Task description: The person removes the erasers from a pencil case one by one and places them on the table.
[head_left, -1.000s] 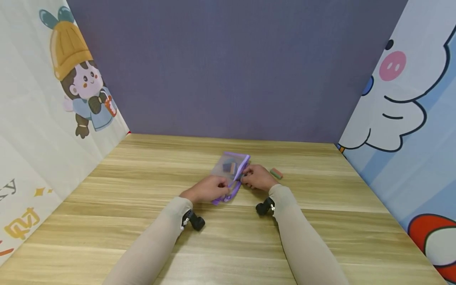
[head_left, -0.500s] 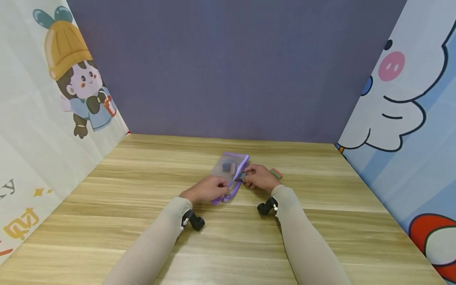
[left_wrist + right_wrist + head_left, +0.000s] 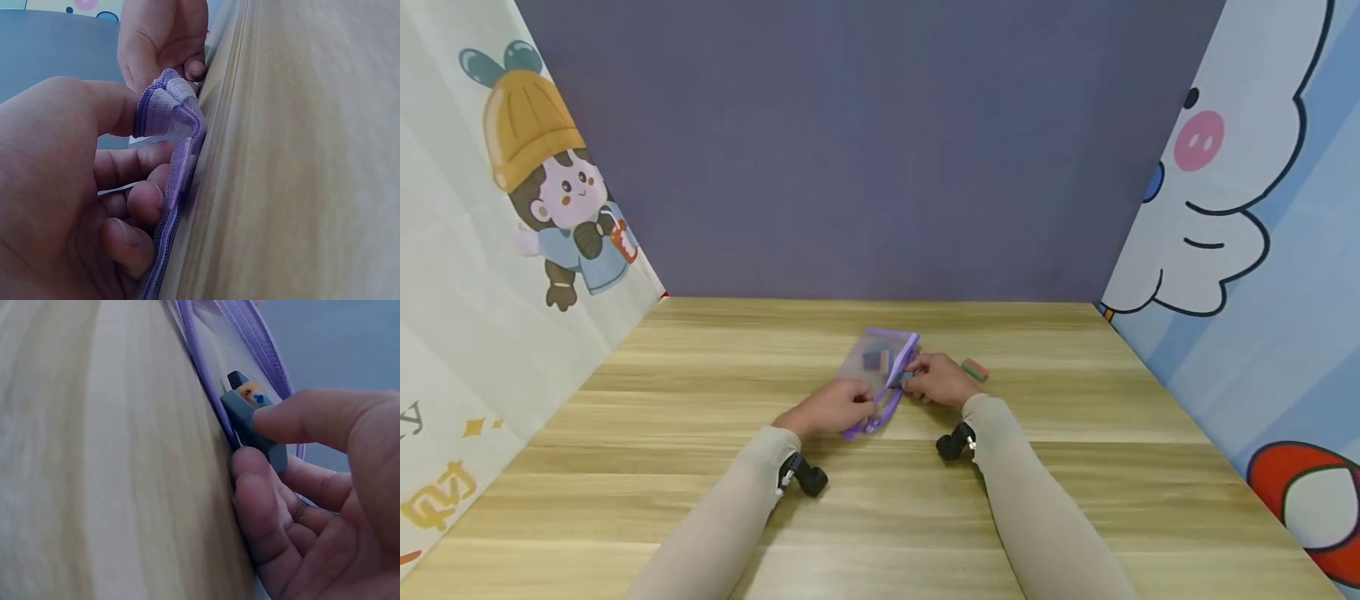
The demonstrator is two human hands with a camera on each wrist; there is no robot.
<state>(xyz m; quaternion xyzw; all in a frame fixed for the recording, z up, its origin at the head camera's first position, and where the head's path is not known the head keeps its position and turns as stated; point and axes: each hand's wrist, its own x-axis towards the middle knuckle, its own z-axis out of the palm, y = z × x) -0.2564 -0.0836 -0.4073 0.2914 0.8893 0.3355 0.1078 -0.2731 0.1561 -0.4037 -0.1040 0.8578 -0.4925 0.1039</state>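
So the small dark grey-blue angular block [image 3: 240, 412] is right at the gaping mouth of a flat see-through mesh pouch with purple zip edging [image 3: 856, 365]. There's a little orange-and-blue patterned patch by it too; can't tell if that's part of the block or something else. The right hand [image 3: 942, 381] has the block pinched between thumb and fingers, with the fingertips down low by the zip edge. The left hand [image 3: 833, 407] is pinching the purple edge nearer the person, thumb on it and the other fingers curled below.

Inside the mesh you can make out a dark blue block [image 3: 871, 360] and a pale orange one [image 3: 884, 362] side by side. A red-and-green block [image 3: 975, 369] lies outside, just past the right hand on the wood-grain surface [image 3: 700, 400].

What could go wrong, imo: the opening looks narrow, so the block could snag on the zip and twist out of the pinch. And if the left hand's hold slackens, the floppy mesh could slide or fold shut.
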